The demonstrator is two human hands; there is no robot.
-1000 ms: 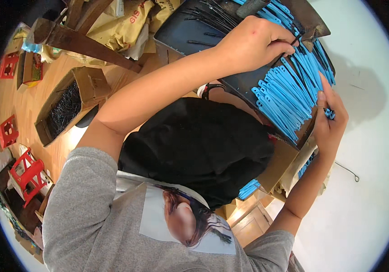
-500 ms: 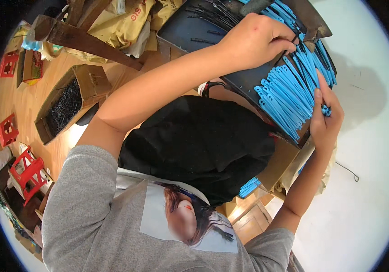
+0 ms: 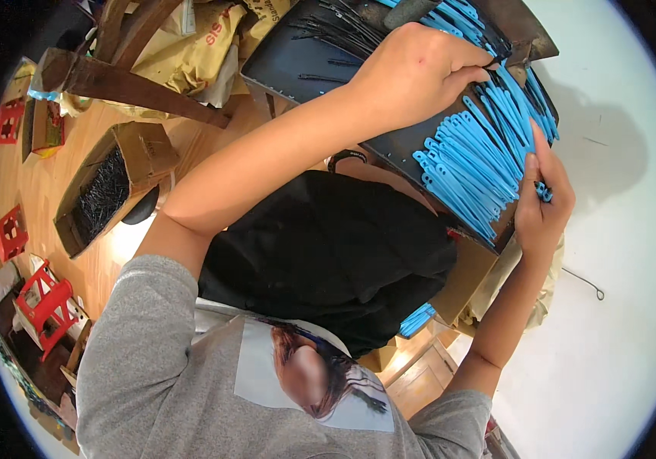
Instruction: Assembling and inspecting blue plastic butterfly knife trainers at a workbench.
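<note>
Above a dark tray, my left hand pinches a thin black strip. Most of that strip is hidden by my fingers and the things beside them. My right hand is closed around several slim blue plastic strips, whose holed ends stick out below my thumb. Their far ends reach up toward my left fingertips. Between my hands, a row of loose blue strips lies fanned out in the tray, with holes at their ends.
Thin black strips and a dark rounded bar lie at the tray's far side. A cardboard box of black pieces stands on the floor at left, near a wooden leg frame. A white wall borders the right.
The view has shifted slightly. My left fingertips have moved up close to the far ends of the blue strips, and less of the black strip shows. My right hand keeps its hold.
</note>
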